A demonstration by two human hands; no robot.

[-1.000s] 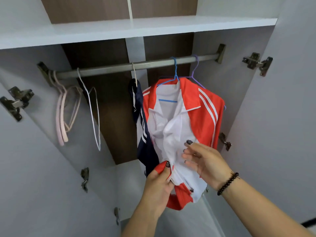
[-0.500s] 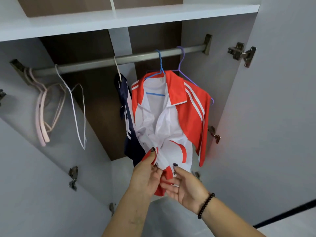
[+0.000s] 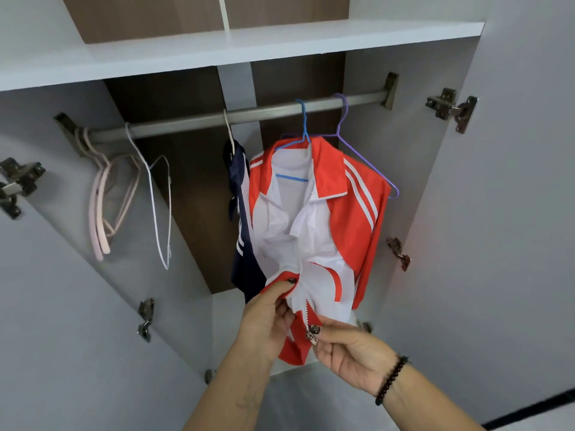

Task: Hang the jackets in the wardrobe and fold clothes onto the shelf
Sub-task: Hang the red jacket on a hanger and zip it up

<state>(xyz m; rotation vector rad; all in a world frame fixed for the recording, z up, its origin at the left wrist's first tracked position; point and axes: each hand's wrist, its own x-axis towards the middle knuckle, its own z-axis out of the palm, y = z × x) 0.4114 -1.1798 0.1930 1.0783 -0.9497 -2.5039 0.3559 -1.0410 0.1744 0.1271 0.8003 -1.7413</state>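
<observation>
Hands [image 3: 311,331] pinch metal zipper [image 3: 312,332], smooth orange-white jacket [image 3: 351,225].

- a white shelf board [image 3: 236,48] runs across the top, with a brown wood-grain back panel [image 3: 149,17] above and below it.
- a thin white divider [image 3: 223,10] splits the upper compartment.
- pale grey side walls [image 3: 367,181] close in the hanging space, lit evenly.
- two open doors, the left door [image 3: 62,306] and the right door [image 3: 513,213], are pale grey.
- metal hinges sit on both sides, one upper right [image 3: 451,108], one upper left [image 3: 17,185].
- a dark strip [image 3: 544,409] crosses the lower right corner.
</observation>
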